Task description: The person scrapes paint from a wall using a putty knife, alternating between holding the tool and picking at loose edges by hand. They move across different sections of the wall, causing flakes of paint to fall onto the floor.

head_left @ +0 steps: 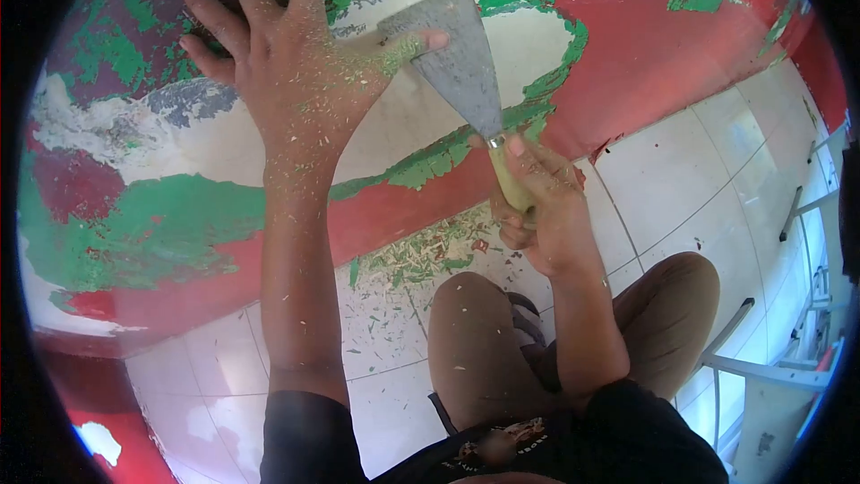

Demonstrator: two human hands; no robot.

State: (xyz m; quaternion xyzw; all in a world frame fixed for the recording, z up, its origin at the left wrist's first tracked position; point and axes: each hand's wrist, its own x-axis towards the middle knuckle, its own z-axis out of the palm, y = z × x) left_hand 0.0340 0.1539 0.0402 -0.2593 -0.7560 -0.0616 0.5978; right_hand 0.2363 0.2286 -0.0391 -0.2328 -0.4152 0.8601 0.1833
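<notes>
A wide-bladed paint scraper [457, 63] with a yellowish handle is in my right hand [551, 202], whose fingers wrap the handle. Its grey metal blade points up and to the left, in front of the wall. My left hand [291, 72] is spread open over the wall, dusted with green paint flakes, its thumb reaching across the blade's face. Whether the palm presses on the wall is hidden. Around both hands the wall [394, 125] shows peeling green and red paint with bare whitish patches.
Paint flakes [417, 255] lie scattered on the white tiled floor [672, 166] at the wall's foot. My bent knees [475, 350] are below my right hand. A metal frame with pale bars [761, 372] stands at the right.
</notes>
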